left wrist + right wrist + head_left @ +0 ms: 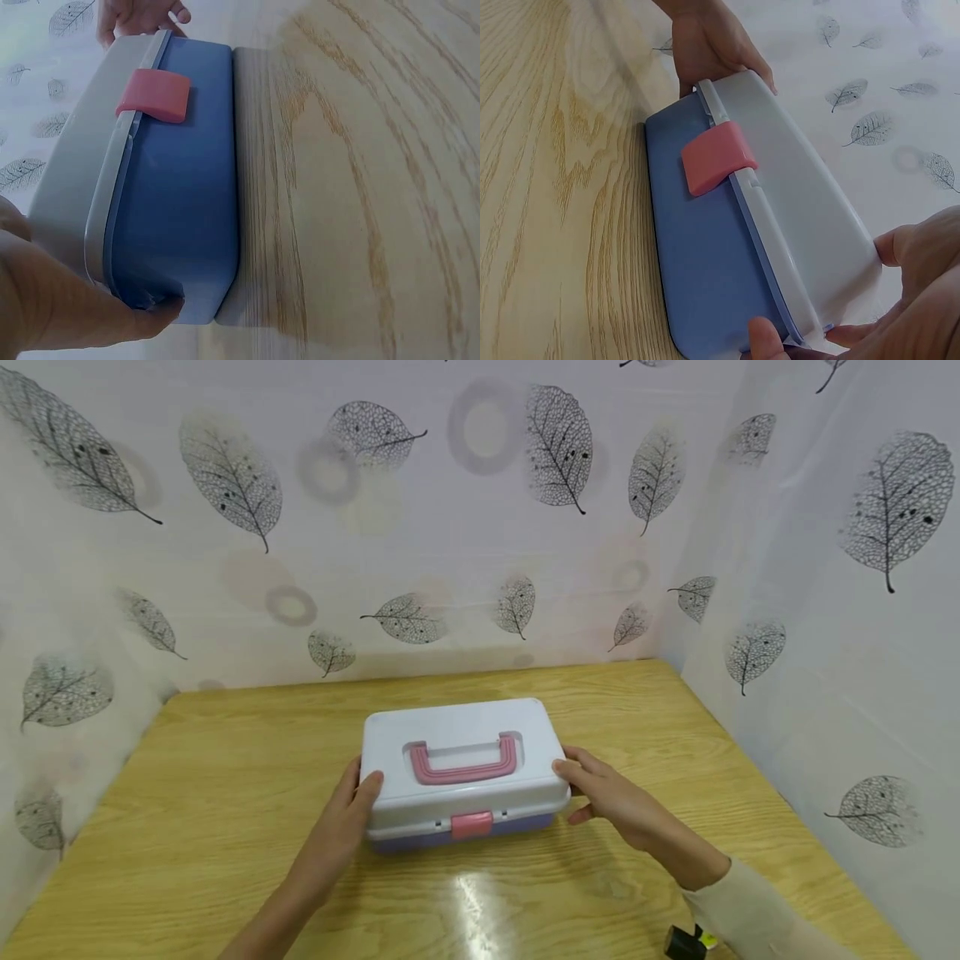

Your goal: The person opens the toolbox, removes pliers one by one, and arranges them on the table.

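A plastic storage box (465, 743) with a white lid, a blue-purple base and a folded pink handle (467, 772) is on or just above the wooden table. Its pink front latch (472, 825) lies over the lid's edge; the lid is down. At the box's left end my left hand (348, 810) grips it, thumb on the lid and fingers around the side. My right hand (611, 797) holds the opposite end, its thumb on the lid's corner and other fingers along the end wall. The box's inside is hidden.
The wooden table (225, 810) reaches back to a leaf-printed cloth (450, 527) that hangs behind it and along both sides. Close to the right sleeve, at the near edge of the view, lies a small black object (684, 943) with a yellow-green part.
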A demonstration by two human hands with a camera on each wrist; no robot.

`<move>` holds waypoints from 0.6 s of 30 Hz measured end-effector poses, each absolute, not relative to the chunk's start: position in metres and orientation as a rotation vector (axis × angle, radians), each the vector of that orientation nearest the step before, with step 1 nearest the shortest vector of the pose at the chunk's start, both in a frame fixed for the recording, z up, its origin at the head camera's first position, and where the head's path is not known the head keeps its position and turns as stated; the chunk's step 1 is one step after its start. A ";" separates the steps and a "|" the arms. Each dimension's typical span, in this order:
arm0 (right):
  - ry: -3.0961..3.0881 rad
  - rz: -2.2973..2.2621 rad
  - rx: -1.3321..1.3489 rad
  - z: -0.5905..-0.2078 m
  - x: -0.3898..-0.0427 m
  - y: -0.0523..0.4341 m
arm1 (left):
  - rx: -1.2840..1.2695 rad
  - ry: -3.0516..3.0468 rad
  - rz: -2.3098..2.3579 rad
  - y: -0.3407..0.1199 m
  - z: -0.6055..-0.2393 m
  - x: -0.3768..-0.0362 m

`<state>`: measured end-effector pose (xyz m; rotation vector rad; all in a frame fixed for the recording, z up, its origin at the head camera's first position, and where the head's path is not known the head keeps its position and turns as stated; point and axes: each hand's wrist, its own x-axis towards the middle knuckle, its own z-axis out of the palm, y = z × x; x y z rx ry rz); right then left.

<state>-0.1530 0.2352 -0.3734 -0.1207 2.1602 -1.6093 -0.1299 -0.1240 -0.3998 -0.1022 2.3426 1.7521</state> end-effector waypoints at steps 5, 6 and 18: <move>2.176 -1.606 -0.116 -0.374 -0.152 0.235 | -0.083 2.344 1.729 -0.125 -0.398 -0.130; 2.181 -1.603 -0.114 -0.374 -0.152 0.235 | -0.082 2.342 1.722 -0.125 -0.398 -0.130; 2.440 -1.445 -0.209 -0.376 -0.146 0.234 | -0.069 2.328 1.691 -0.132 -0.395 -0.129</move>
